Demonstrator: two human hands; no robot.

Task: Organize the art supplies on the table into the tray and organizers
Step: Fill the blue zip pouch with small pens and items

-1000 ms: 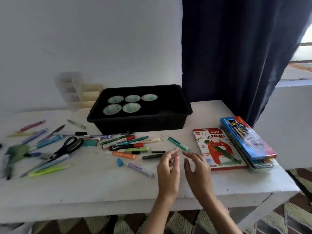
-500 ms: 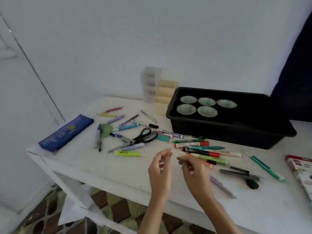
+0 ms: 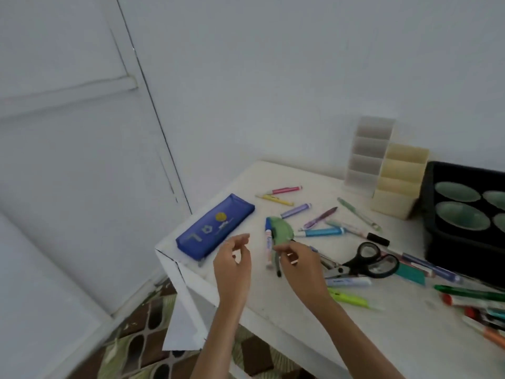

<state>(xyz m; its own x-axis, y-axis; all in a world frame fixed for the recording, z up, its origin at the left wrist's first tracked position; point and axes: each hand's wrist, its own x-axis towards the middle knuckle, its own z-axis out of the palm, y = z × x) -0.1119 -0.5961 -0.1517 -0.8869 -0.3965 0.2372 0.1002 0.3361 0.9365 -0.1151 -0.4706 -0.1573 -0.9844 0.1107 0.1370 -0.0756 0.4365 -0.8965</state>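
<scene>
Art supplies (image 3: 322, 232) are still scattered over the worktop (image 3: 382, 337), nothing in the tray (image 3: 464, 258) or organizers (image 3: 396, 187) yet. Both hands just drifted to the left end. The left hand (image 3: 232, 265) is loose and empty. The right hand (image 3: 300, 265) has its fingers (image 3: 287, 248) curled by the green thing (image 3: 281, 231), can't tell if gripping.

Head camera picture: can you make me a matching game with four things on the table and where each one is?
Things
1. blue rectangular pencil case
2. black-handled scissors
3. cream plastic organizer
4. black plastic tray

Places
A. holds pale green round dishes
B. near the white table's left corner
C. between the grey organizer and the tray
D. lying flat among loose pens

Pairs: 1-B, 2-D, 3-C, 4-A
</scene>
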